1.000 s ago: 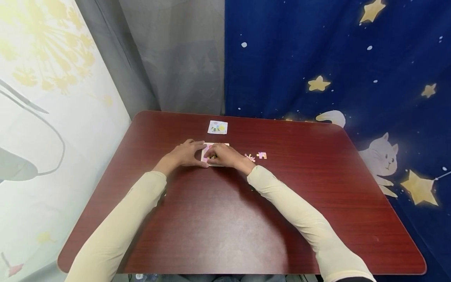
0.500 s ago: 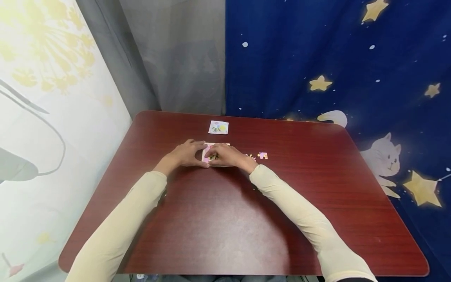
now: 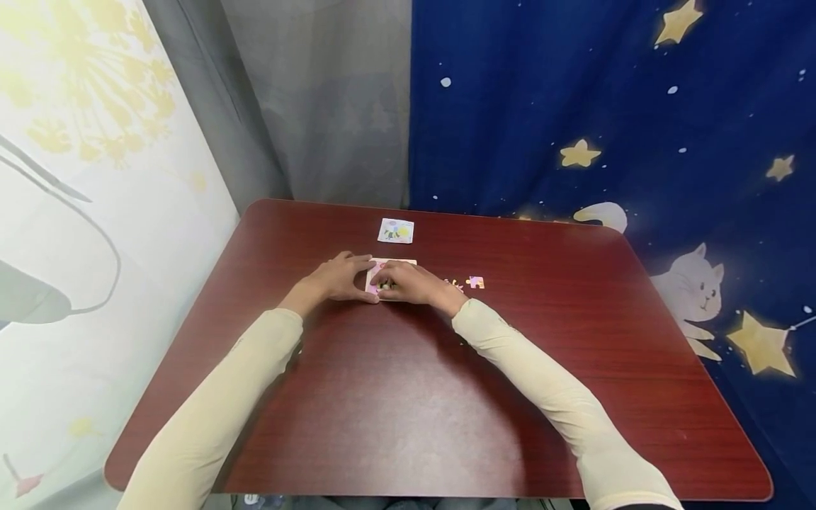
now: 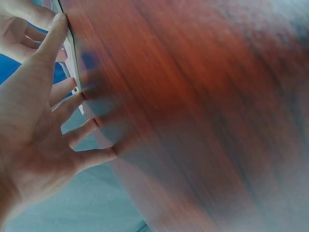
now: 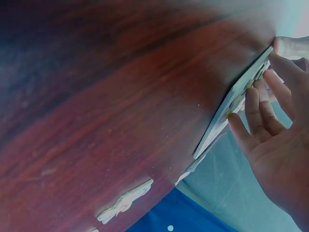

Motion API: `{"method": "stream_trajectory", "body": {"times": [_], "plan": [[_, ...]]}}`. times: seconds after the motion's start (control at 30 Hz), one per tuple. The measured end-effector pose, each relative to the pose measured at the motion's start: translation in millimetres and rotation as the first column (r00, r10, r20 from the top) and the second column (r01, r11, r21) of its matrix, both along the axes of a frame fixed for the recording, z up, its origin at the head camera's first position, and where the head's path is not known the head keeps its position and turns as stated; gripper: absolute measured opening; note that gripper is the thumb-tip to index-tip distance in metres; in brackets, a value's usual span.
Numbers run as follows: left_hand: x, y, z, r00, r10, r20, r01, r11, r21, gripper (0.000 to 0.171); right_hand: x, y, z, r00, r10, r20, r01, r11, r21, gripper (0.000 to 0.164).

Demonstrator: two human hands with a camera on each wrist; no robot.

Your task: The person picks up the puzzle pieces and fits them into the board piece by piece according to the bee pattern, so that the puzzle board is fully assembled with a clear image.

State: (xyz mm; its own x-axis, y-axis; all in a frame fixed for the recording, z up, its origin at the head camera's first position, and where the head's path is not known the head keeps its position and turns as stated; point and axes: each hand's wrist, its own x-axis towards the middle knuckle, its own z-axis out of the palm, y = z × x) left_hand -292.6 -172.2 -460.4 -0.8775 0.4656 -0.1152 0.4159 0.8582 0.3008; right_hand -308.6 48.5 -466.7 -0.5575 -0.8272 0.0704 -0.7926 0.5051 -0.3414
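A small pink jigsaw puzzle in a pale frame (image 3: 372, 273) lies on the table between the hands in the head view. The left hand (image 3: 336, 278) spans its left side, thumb at the near corner and index finger at the far one; in the left wrist view the other fingers (image 4: 89, 159) spread down to the tabletop. Over the puzzle, the right hand (image 3: 411, 282) has bent fingers, with thumb and fingertips around a green and yellow puzzle piece (image 3: 386, 285). From the right wrist, its fingertips touch pieces on the puzzle frame (image 5: 212, 130). The hand hides the puzzle's right part.
Loose pink puzzle pieces (image 3: 476, 282) lie right of the right hand; one loose piece (image 5: 126, 200) also shows in the right wrist view. Behind the puzzle is a white picture card (image 3: 396, 231). The reddish-brown table (image 3: 395, 411) backs onto grey and blue curtains.
Both hands stay almost in place on the puzzle. The head view shifts slightly; the card and loose pieces stay where they lie.
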Motion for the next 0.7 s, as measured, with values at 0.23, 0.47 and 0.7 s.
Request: {"method": "stream_trajectory", "body": {"times": [0.23,0.47,0.7], "plan": [[-0.8,-1.1,0.6,1.0,-0.014,0.007,0.014,1.0,-0.004,0.102,-0.4,-1.5,0.5,1.0,-0.03,-0.006,0.031,1.0,0.003,0.021],[-2.4,-4.7,4.1,0.999,-0.037,0.028,0.037,0.999,0.006,0.102,0.0,-4.5,0.7,0.998,-0.058,-0.008,0.058,0.998,-0.009,0.019],[-3.8,-5.8,4.4,0.998,-0.052,0.031,0.052,0.999,-0.007,0.101,0.2,-3.7,-1.0,0.998,-0.062,-0.014,0.062,0.998,-0.021,0.018]]}}
